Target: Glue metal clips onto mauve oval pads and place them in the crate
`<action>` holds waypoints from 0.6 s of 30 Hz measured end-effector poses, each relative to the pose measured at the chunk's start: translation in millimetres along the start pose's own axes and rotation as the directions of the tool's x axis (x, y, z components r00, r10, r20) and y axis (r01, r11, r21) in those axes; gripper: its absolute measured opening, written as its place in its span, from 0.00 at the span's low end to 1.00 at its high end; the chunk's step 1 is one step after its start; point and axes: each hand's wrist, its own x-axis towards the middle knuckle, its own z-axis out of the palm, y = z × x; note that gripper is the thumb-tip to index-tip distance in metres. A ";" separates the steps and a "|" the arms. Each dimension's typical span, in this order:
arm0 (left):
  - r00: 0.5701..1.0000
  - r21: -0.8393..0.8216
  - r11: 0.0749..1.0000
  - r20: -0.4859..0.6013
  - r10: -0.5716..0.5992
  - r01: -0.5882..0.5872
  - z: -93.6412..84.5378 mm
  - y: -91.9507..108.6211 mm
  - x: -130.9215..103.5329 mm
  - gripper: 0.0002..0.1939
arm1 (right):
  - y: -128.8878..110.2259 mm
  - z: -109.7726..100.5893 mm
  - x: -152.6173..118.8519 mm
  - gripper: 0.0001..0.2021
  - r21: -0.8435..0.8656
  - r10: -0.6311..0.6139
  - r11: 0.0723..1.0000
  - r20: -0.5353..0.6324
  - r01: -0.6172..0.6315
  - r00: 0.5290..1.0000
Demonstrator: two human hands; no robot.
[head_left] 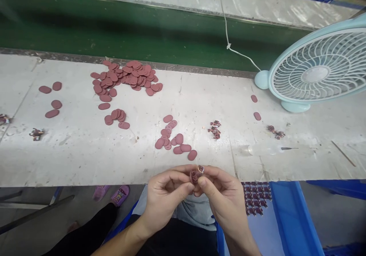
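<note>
My left hand [170, 195] and my right hand [224, 195] meet at the table's front edge, fingers closed in a pinch. Between their fingertips is a small dark-red moulded figurine [195, 176] with a pale-edged part at its top right; the fingers hide some of it. Just beyond the hands lies a loose group of flat oval dark-pink pieces [185, 148], some with small holes. Farther right, several small brown-and-white figurine parts [215, 130] sit in a cluster.
A large heap of oval pieces [133, 74] lies at the back left. A light-blue fan [314, 74] stands at the right, its white cord [241, 53] running up. Near it lies a clear bottle with a dark tip [263, 149]. Right of my lap, a blue tray [291, 214] holds rows of figurines.
</note>
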 end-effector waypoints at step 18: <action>0.928 0.966 -0.181 0.234 0.289 -0.187 -62.3 62.5 61.8 0.11 | 13.7 -226.2 -100.0 0.16 -0.298 -0.272 0.953 -0.780 0.049 0.564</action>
